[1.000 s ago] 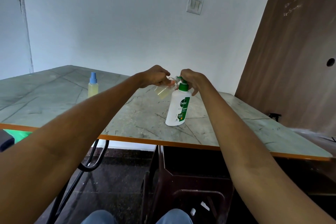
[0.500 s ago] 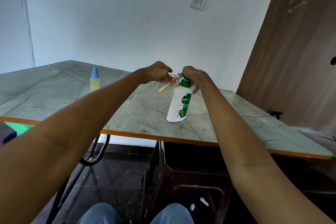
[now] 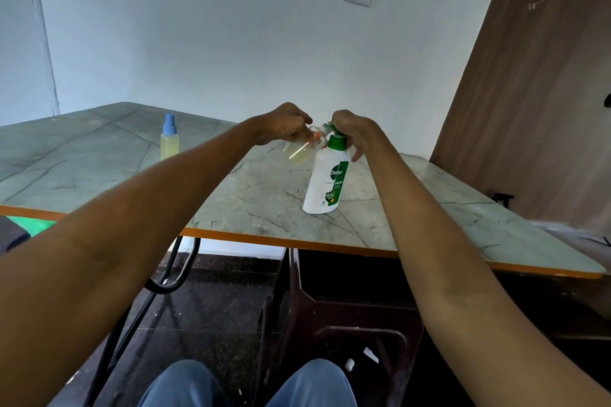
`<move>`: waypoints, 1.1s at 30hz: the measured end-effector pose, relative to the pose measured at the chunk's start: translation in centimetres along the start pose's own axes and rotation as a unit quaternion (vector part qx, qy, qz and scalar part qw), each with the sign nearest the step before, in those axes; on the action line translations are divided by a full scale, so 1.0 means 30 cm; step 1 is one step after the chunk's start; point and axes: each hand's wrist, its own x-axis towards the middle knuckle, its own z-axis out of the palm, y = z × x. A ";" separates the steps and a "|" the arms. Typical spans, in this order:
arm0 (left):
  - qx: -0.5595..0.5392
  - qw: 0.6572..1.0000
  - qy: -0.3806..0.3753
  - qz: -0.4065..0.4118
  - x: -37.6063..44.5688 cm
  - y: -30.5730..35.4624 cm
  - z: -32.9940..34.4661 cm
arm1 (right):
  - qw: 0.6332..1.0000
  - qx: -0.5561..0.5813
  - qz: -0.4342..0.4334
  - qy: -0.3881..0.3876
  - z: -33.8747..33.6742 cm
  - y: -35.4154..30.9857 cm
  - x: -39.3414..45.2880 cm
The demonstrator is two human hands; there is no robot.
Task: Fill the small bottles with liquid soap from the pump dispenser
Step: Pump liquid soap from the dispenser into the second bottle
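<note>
Hands unchanged: left hand (image 3: 284,124) still holds small bottle (image 3: 300,152) tilted at pump dispenser (image 3: 325,180), right hand (image 3: 355,132) gripping its head.

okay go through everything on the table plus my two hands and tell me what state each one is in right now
left hand: grips the small clear bottle, holding it tilted at the pump spout
small clear bottle: uncapped, off the table, partly filled with pale yellow liquid
right hand: curled over the pump head
pump dispenser: upright on the table
blue-capped bottle: upright, capped, holding yellow liquid
table: bears both standing bottles
</note>
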 end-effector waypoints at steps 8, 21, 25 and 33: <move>-0.015 1.000 0.004 0.000 0.000 0.006 -0.012 | 1.000 -0.020 -0.015 -0.007 -0.014 -0.012 -0.003; -0.012 1.000 0.004 -0.001 0.007 -0.015 0.001 | 1.000 -0.020 -0.008 -0.004 0.004 0.005 -0.002; -0.013 1.000 0.006 -0.002 0.002 -0.006 -0.003 | 1.000 -0.024 -0.015 -0.005 -0.005 -0.001 -0.002; -0.017 1.000 0.005 0.002 0.002 0.002 -0.004 | 1.000 -0.018 -0.015 -0.016 -0.013 -0.001 -0.012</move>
